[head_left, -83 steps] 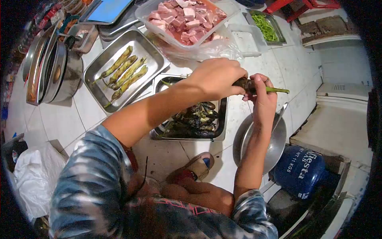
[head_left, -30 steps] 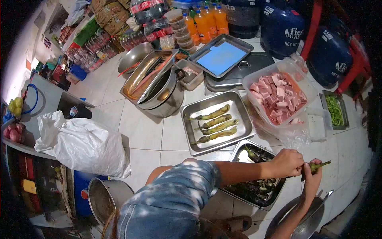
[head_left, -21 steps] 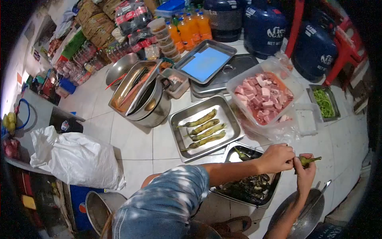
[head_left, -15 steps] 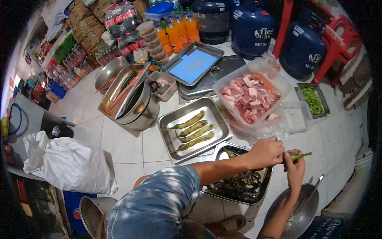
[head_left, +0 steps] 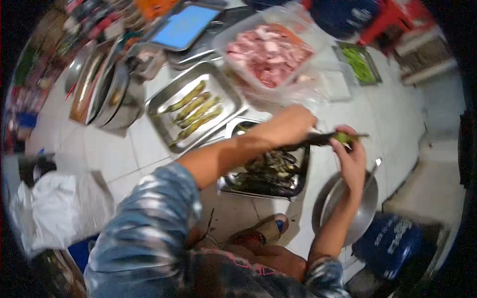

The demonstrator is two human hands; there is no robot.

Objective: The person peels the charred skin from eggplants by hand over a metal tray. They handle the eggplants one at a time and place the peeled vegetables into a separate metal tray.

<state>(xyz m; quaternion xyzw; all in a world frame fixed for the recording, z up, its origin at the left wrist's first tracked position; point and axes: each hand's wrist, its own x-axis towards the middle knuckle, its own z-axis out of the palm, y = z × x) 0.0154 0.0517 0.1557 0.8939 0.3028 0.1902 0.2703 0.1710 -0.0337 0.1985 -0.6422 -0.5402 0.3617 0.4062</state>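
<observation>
Both hands are working on one roasted eggplant (head_left: 323, 139), held in the air over the floor. Her or his right hand (head_left: 350, 159) is gripping the stem end, fingers curled around the green cap, which is keeping the soft vegetable steady and giving a dry place to hold. Just beside it, the left hand (head_left: 290, 124) is pinching at the charred dark body, fingertips closed on the skin, so both hands are clenched on the same vegetable rather than open.

Lying roughly level, the eggplant is running its long axis from the left hand across to the right, with the thin green stem poking out past the right hand, away from the body. In my judgement it is being held above the trays so that any scraps are dropping clear of the finished pieces.

Directly below the left hand, a steel tray of charred eggplants (head_left: 271, 171) is sitting on the tiled floor. Beyond the left hand, farther from the person, a second tray (head_left: 164, 99) is holding four pale peeled eggplants (head_left: 191, 111) laid side by side. Beneath the right wrist, a metal bowl (head_left: 365, 208) is resting on the floor. Well beyond both hands, a clear tub of cubed raw meat (head_left: 268, 49) is standing, blurred.
</observation>
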